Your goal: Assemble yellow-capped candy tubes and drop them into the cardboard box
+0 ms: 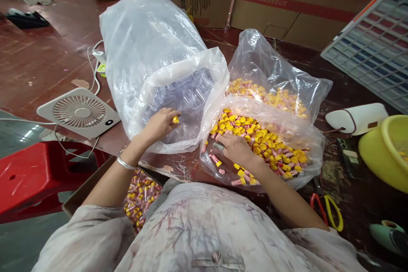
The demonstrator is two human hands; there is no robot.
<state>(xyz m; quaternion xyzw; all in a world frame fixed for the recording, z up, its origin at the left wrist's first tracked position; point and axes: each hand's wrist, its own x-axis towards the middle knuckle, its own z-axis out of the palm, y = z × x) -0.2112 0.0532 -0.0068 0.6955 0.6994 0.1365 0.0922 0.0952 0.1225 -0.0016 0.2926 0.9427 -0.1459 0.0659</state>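
Pale patterned cloth shirt (pixel 197 229) lies nearest. Left hand (pixel 159 124) pinches a yellow plastic cap (pixel 175 120); what the right hand (pixel 238 149) grasps is unclear.

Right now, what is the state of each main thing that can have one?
Left hand: holding a yellow cap
Large bag: open, clear plastic pieces inside
Small bag: open, yellow-capped pieces inside
Right hand: inside the small bag, grip unclear
Fan: lying grille up, running or not unclear
Red stool: upright
Yellow basin: upright
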